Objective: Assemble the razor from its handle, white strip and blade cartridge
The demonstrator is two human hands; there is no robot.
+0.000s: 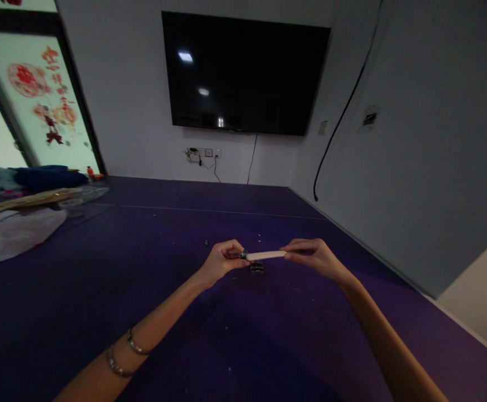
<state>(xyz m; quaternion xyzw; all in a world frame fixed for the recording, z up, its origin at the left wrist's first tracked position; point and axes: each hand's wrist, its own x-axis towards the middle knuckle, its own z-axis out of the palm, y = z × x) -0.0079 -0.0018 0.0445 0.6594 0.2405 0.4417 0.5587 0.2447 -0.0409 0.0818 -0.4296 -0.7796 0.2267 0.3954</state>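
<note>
A pale, straight stick (266, 255), wood-like in colour, is held nearly level above the purple floor. My right hand (313, 254) pinches its right end between thumb and fingers. At the opposite end, my left hand (225, 258) is closed on a small dark, shiny piece (243, 254) that meets the stick; its exact kind is too small to tell. Just below the stick lies a small dark rectangular object (257, 268) with lighter marks. Farther left on the floor is a tiny dark-green item (206, 242).
Purple flooring (143, 234) with scattered pale specks runs to the wall. A black television (247, 72) hangs above sockets (209, 152). On the right wall dangles a black cable (344, 111). Folded cloth (51, 177) and plastic sheeting (17, 234) lie at the left.
</note>
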